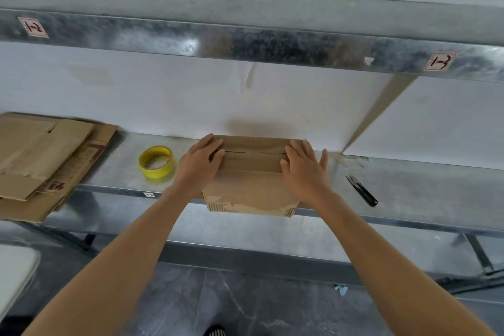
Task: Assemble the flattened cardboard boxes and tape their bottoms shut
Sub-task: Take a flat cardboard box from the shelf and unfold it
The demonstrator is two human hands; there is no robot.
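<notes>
Steel tabletop (422, 185) met a white wall (163, 95). Left grip (200, 162) and right grip (304, 165) lay open and flat on the box (251, 185) at its front edge, apparently pinning the bottom flaps (253, 162) shut for taping. Tape (156, 162) sat just left, snips (362, 190) right, flattened boxes (41, 155) far left.

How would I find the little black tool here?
Find the long metal shelf along the white wall, then the cardboard box at its middle. Go right past the right hand pressing on it to the small black tool lying alone on bare metal. It is slim, dark and pointed, unlike the round yellow tape roll left of the box.
</notes>
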